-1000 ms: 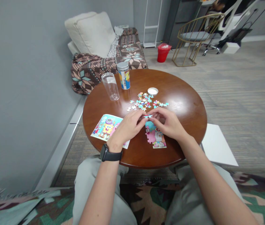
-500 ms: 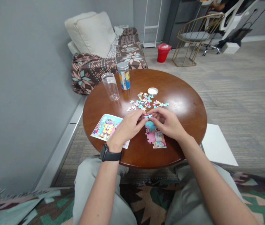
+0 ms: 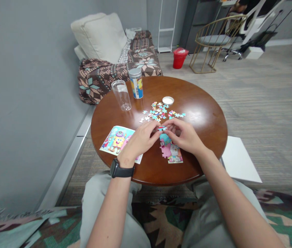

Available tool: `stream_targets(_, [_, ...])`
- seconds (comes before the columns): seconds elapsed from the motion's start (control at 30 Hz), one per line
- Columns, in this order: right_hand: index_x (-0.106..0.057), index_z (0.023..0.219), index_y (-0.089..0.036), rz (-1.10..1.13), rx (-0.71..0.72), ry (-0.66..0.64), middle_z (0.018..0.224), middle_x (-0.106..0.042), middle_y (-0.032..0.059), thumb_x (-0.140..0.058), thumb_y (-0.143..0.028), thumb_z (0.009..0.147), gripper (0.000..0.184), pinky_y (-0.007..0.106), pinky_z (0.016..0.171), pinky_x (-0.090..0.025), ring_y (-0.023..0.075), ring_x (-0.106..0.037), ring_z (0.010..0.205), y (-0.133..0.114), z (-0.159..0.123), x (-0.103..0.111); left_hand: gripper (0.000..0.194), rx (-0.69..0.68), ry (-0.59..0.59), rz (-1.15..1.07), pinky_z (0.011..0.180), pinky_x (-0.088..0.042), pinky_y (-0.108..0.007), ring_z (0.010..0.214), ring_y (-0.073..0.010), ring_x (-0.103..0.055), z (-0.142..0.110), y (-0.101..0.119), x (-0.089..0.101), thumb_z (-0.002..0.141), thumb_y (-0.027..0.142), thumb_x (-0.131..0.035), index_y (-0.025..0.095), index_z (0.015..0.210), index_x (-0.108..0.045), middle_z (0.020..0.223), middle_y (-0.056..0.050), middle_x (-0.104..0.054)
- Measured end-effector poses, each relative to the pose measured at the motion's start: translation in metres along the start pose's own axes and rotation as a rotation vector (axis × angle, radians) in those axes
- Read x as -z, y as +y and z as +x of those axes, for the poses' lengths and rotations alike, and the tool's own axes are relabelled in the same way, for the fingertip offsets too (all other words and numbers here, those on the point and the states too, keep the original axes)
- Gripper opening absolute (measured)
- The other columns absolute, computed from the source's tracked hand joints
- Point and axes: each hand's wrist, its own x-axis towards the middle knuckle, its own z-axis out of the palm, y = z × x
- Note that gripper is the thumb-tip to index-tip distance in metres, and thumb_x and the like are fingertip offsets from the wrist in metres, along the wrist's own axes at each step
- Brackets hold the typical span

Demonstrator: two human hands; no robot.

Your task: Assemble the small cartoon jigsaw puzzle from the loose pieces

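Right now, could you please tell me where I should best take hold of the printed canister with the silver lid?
Take the printed canister around its body, below the silver lid, coming from the right with the right hand. It stands upright and round, so the body suits a wrap, and the clear plastic tube stands close on its left.

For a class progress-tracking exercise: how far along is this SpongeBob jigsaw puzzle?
Done: a joined jigsaw section lies beside the picture card. In hand: a puzzle piece between the left hand and right hand. Left: the loose pieces, seemingly most of the puzzle.
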Motion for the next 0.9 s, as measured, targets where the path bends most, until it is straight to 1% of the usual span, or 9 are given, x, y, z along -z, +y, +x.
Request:
stream_targets(0.37, [-0.066,0.096,-0.020,0.022,-0.015,-0.022,0.076,-0.066,0.0011,-0.065,-0.027,0.088,0.011,0.027,0.062,-0.051,0.0130,-0.058,0.064,-0.0011,-0.0001,0.0003,0.014,0.000,-0.012,0.015,0.088,-0.051,-0.034,0.094,-0.0194,-0.063,0.0000,0.0026,0.0015,0.098,0.028,-0.053,0.020,0.103,-0.064,0.103,-0.005,-0.067])
stream_targets(0.57, [-0.067,0.099,-0.020,0.016,-0.023,-0.026,0.077,-0.066,0.0019,-0.064,-0.030,0.089,0.014,0.028,0.062,-0.051,0.0139,-0.058,0.064,-0.0012,0.0001,0.0004,0.013,-0.001,-0.006,0.025,0.086,-0.051,-0.033,0.093,-0.0194,-0.063,0.0002,0.0012,0.0006,0.098,0.026,-0.052,0.021,0.102,-0.064,0.103,-0.006,-0.067])
stream_targets(0.9, [-0.066,0.101,-0.020,-0.003,-0.010,-0.018,0.079,-0.067,0.0018,-0.061,-0.026,0.090,0.014,0.028,0.063,-0.051,0.0140,-0.060,0.067,0.0007,-0.0004,-0.0001,0.012,0.011,-0.029,0.037,0.086,-0.050,-0.034,0.093,-0.0199,-0.062,0.0005,0.0030,0.0014,0.097,0.025,-0.052,0.020,0.100,-0.063,0.100,-0.006,-0.067])
